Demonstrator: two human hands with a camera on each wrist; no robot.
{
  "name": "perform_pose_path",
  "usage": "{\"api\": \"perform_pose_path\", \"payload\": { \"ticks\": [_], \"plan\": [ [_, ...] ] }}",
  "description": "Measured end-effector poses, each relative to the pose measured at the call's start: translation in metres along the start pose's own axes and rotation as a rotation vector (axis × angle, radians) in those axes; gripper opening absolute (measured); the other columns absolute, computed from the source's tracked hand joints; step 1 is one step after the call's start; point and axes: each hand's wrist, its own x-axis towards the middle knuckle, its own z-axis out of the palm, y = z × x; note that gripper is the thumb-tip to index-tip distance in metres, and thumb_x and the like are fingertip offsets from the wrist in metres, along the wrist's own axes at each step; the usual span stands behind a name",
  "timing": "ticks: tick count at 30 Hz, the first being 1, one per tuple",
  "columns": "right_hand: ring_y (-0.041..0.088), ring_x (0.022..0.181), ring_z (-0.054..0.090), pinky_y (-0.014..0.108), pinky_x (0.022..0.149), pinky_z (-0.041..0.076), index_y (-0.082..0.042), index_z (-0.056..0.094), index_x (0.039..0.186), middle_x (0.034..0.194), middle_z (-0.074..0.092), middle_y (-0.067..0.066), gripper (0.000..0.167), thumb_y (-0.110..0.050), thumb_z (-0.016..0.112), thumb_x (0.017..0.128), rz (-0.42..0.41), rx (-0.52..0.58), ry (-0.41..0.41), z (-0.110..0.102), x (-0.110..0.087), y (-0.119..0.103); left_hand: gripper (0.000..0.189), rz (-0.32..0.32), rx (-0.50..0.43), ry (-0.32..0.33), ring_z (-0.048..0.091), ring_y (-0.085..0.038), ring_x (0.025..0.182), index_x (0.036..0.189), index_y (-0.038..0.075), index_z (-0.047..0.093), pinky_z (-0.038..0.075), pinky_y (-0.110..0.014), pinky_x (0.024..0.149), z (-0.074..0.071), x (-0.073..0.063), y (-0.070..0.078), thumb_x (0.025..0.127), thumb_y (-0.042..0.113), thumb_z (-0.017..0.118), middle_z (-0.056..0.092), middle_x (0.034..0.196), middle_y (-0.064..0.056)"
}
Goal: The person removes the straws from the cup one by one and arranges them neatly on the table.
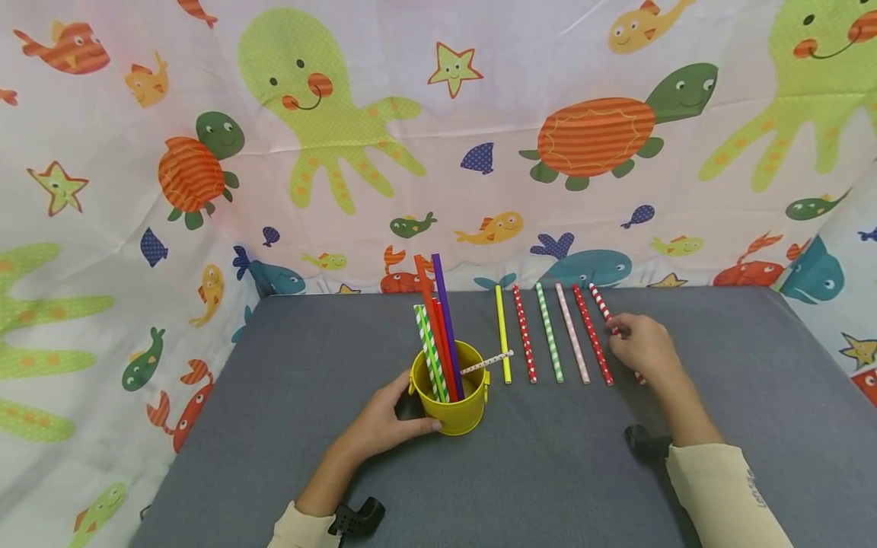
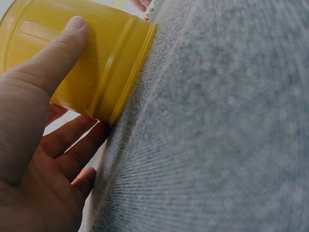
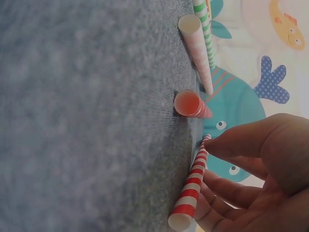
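Note:
A small yellow bucket [image 1: 462,417] stands on the grey cloth, and my left hand [image 1: 384,423] holds its side, thumb at the front and fingers round the back. In it lean green-striped straws [image 1: 430,352], red ones, a purple straw [image 1: 446,323] and a pale dotted straw [image 1: 488,361] tilted over the rim. At the right, my right hand [image 1: 644,346] pinches a red-and-white striped paper straw [image 3: 192,186] between thumb and fingers. This straw lies at the right end of a row, beside a red dotted straw [image 1: 593,335].
Leftward along the row lie a pink straw [image 1: 572,332], a green-striped straw [image 1: 550,332], another red dotted straw [image 1: 524,335] and a yellow straw [image 1: 503,335] near the bucket. A curtain [image 1: 438,175] printed with sea animals rises behind the grey table [image 1: 548,472].

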Motion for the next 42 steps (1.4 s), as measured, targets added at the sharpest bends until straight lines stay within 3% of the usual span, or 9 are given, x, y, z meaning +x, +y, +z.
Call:
{"api": "perform_pose_path", "payload": {
  "ticks": [9, 12, 16, 22, 25, 30, 36, 38, 42],
  "plan": [
    [0.05, 0.103, 0.056, 0.065, 0.086, 0.044, 0.006, 0.072, 0.107, 0.11, 0.062, 0.032, 0.026, -0.004, 0.062, 0.085, -0.127, -0.033, 0.199, 0.002, -0.009, -0.019, 0.093, 0.002, -0.012, -0.004, 0.037, -0.01, 0.14, 0.155, 0.03, 0.036, 0.028, -0.044, 0.117, -0.001, 0.0, 0.0, 0.078, 0.041, 0.087, 0.044, 0.151, 0.011],
    [0.051, 0.108, 0.054, 0.067, 0.089, 0.042, 0.005, 0.072, 0.108, 0.115, 0.06, 0.032, 0.026, -0.003, 0.062, 0.086, -0.143, -0.013, 0.218, 0.002, -0.013, -0.031, 0.093, 0.001, -0.009, -0.006, 0.037, -0.01, 0.14, 0.155, 0.03, 0.035, 0.028, -0.044, 0.117, -0.001, 0.0, 0.0, 0.078, 0.041, 0.087, 0.044, 0.151, 0.011],
    [0.049, 0.111, 0.053, 0.067, 0.092, 0.042, 0.005, 0.07, 0.113, 0.118, 0.061, 0.03, 0.027, -0.003, 0.06, 0.089, -0.19, 0.035, 0.185, 0.002, -0.016, -0.048, 0.093, 0.004, -0.01, -0.006, 0.037, -0.01, 0.14, 0.155, 0.029, 0.035, 0.028, -0.043, 0.117, 0.0, 0.0, -0.001, 0.078, 0.042, 0.087, 0.044, 0.151, 0.011],
    [0.034, 0.088, 0.057, 0.05, 0.073, 0.048, 0.002, 0.07, 0.115, 0.107, 0.066, 0.02, 0.024, -0.003, 0.061, 0.093, -0.346, 0.128, 0.153, 0.001, -0.022, -0.086, 0.094, 0.011, -0.003, -0.006, 0.038, -0.013, 0.14, 0.156, 0.027, 0.035, 0.028, -0.044, 0.116, 0.0, -0.001, 0.0, 0.079, 0.044, 0.086, 0.044, 0.152, 0.009],
    [0.03, 0.084, 0.056, 0.047, 0.071, 0.049, 0.001, 0.069, 0.117, 0.105, 0.066, 0.016, 0.025, -0.002, 0.064, 0.093, -0.431, 0.171, 0.133, -0.002, -0.021, -0.107, 0.094, 0.017, 0.0, -0.005, 0.038, -0.015, 0.14, 0.156, 0.026, 0.035, 0.029, -0.046, 0.116, 0.0, -0.001, 0.0, 0.078, 0.043, 0.086, 0.045, 0.152, 0.007],
    [0.027, 0.096, 0.061, 0.047, 0.081, 0.054, -0.004, 0.064, 0.129, 0.114, 0.067, 0.011, 0.034, -0.007, 0.067, 0.095, -0.506, 0.198, 0.064, -0.009, -0.014, -0.141, 0.093, 0.026, -0.013, 0.001, 0.039, -0.017, 0.14, 0.155, 0.024, 0.037, 0.029, -0.048, 0.116, 0.0, 0.0, 0.0, 0.078, 0.038, 0.088, 0.046, 0.151, 0.005],
    [0.028, 0.113, 0.06, 0.05, 0.09, 0.053, -0.012, 0.051, 0.145, 0.124, 0.065, 0.01, 0.052, -0.016, 0.068, 0.097, -0.597, 0.184, -0.076, -0.018, -0.006, -0.185, 0.093, 0.025, -0.02, 0.007, 0.039, -0.02, 0.14, 0.155, 0.019, 0.037, 0.028, -0.049, 0.116, 0.001, 0.0, 0.0, 0.078, 0.027, 0.089, 0.046, 0.151, 0.0],
    [0.028, 0.119, 0.058, 0.05, 0.092, 0.053, -0.014, 0.044, 0.151, 0.129, 0.062, 0.01, 0.06, -0.02, 0.069, 0.096, -0.627, 0.172, -0.123, -0.02, -0.004, -0.2, 0.094, 0.022, -0.022, 0.011, 0.039, -0.022, 0.141, 0.155, 0.015, 0.036, 0.028, -0.05, 0.116, 0.001, -0.001, 0.004, 0.079, 0.022, 0.089, 0.046, 0.152, -0.003],
    [0.026, 0.128, 0.053, 0.049, 0.099, 0.049, -0.017, 0.032, 0.158, 0.14, 0.056, 0.01, 0.073, -0.025, 0.07, 0.096, -0.664, 0.147, -0.189, -0.022, -0.002, -0.224, 0.09, 0.032, -0.026, 0.01, 0.041, -0.026, 0.139, 0.154, 0.007, 0.038, 0.03, -0.051, 0.114, -0.003, -0.004, 0.025, 0.079, 0.017, 0.088, 0.048, 0.15, -0.009]
  ]
}}
